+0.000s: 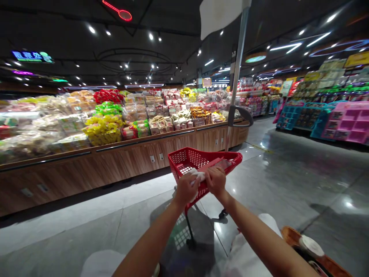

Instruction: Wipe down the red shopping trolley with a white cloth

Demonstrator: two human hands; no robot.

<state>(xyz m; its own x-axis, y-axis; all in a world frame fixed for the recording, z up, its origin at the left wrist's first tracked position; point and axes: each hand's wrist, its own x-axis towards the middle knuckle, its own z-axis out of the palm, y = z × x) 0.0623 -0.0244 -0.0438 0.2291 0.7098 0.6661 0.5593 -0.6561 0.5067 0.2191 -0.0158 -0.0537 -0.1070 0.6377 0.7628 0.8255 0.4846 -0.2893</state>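
A small red shopping cart (180,163) stands on the floor in front of me, its basket perforated and its frame on dark casters. Both hands are at its near upper edge, side by side. My left hand (186,189) is closed on a crumpled white cloth (199,175), which lies against the cart's handle. My right hand (215,180) is closed over the handle just right of the cloth, its fingers curled down. The grip's underside is hidden by both hands. A reddish panel (211,164) shows behind the knuckles.
A long wood-sided display counter (127,163) heaped with packaged foods runs along the left. A metal pole (240,57) with a dark loop handle (240,116) rises behind the cart. Blue and pink display racks (347,121) stand at right. A brown bag (291,234) is low at right.
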